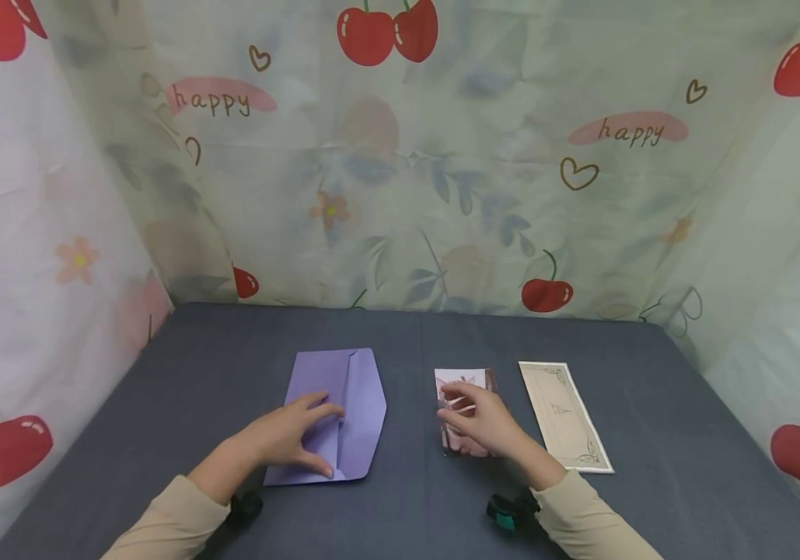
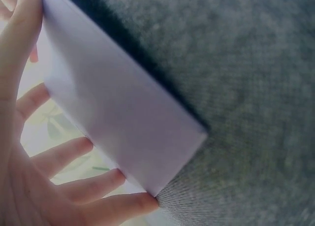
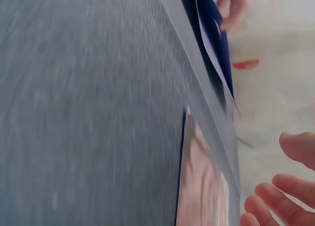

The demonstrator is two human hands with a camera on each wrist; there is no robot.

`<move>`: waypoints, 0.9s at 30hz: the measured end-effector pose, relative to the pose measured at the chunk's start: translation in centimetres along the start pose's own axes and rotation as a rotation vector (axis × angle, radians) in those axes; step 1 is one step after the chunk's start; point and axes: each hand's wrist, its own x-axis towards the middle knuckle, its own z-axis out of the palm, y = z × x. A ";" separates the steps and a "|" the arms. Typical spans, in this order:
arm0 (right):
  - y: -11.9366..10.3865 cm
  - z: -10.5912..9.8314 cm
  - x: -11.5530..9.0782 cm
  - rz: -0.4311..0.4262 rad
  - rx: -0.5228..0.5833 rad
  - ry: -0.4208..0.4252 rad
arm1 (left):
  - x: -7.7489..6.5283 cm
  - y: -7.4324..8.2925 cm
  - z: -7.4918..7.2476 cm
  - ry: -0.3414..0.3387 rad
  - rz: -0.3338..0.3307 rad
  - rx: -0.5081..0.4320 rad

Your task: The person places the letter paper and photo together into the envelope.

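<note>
A purple envelope [image 1: 366,424] lies on the dark table with its flap unfolded to the right. My left hand [image 1: 286,435] rests on it, fingers and thumb spread beside the opening; the left wrist view shows the fingertips [image 2: 112,177] along the envelope's edge [image 2: 118,103]. Over a small pinkish picture card [image 1: 457,376] hovers my right hand [image 1: 480,420], fingers loosely bent and nothing between them. It covers much of the card in the head view. In the right wrist view the picture card [image 3: 201,186] lies on the cloth, apart from the right hand [image 3: 283,199].
A long beige card [image 1: 564,416] with a white border and scroll corners lies right of the picture card. Patterned curtains [image 1: 413,171] enclose the table's back and sides. A black and green strap device [image 1: 508,509] sits at the right wrist.
</note>
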 end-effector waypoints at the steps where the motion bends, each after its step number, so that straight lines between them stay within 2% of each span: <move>1: 0.3 -0.4 -0.1 0.014 -0.002 0.013 | 0.0 0.0 0.0 -0.001 -0.001 0.000; 6: 1.7 -2.0 -0.7 0.124 -0.056 0.105 | 0.0 0.1 -0.1 -0.006 -0.005 -0.002; 16: 4.0 -3.8 -1.6 0.311 -0.048 0.223 | 0.0 0.2 -0.1 -0.017 -0.026 -0.023; 23: 4.5 -3.7 -1.7 0.392 -0.076 0.220 | 0.0 0.2 -0.1 -0.014 -0.033 -0.021; 27: 4.7 -3.5 -1.5 0.409 -0.086 0.215 | 0.0 0.1 0.0 -0.011 -0.026 -0.019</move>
